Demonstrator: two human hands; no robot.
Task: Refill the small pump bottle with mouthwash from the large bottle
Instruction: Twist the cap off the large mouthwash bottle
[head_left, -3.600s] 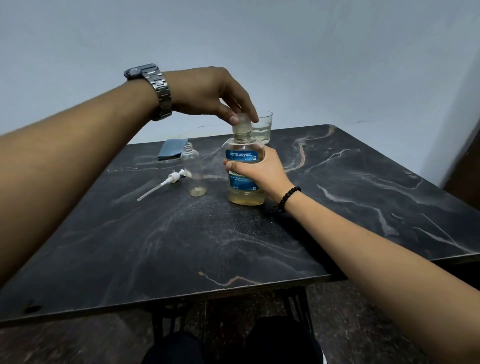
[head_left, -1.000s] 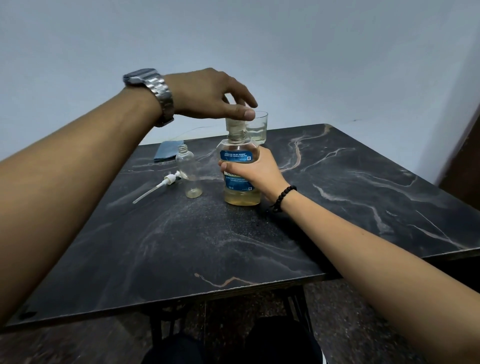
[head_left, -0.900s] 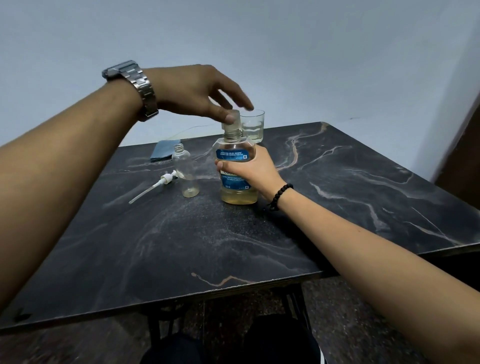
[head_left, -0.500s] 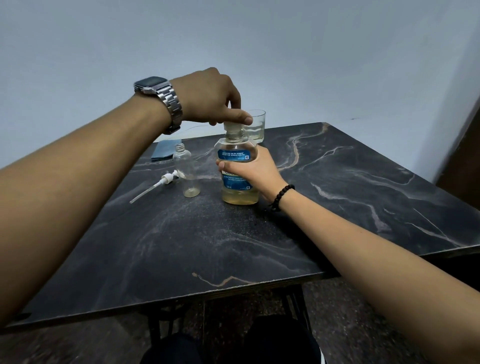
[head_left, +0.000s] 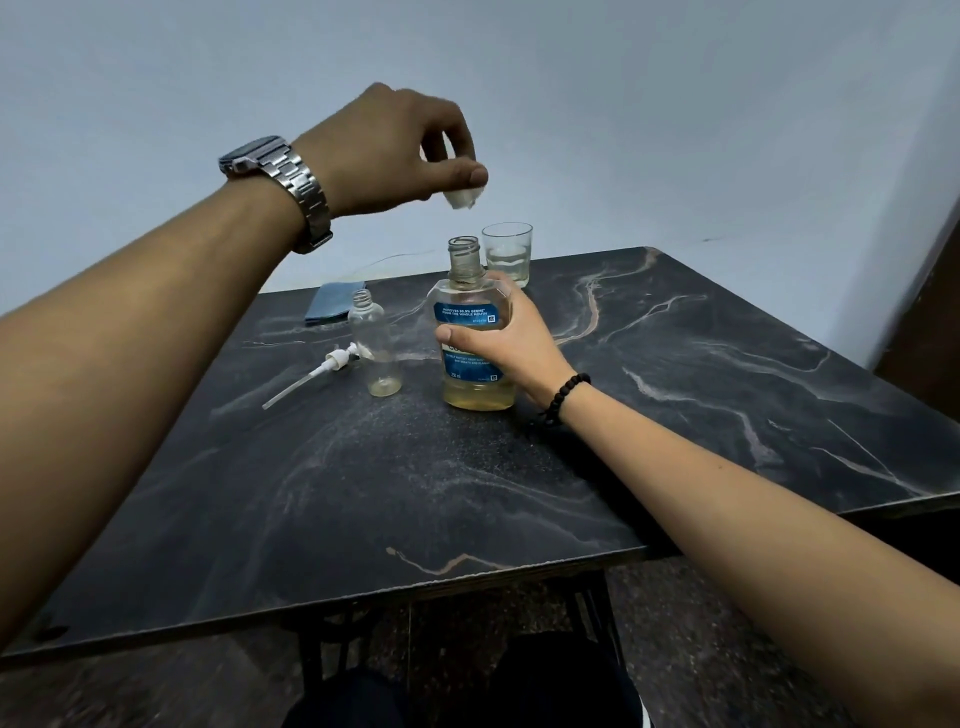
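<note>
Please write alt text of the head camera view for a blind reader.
A left hand holds the clear cap lifted above the open large mouthwash bottle, which the right hand grips on a dark marble table. Beside it stand the uncapped small bottle and its pump.

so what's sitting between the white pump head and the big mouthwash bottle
The small clear plastic bottle, uncapped, stands between the white pump head and the large mouthwash bottle in the head view.

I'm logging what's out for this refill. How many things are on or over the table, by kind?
Bottles: 2, large bottle, small bottle
Caps and pumps: 2, cap held by the left hand, pump
Glasses: 1, glass
Cloths: 1, blue cloth
Total: 6
</note>
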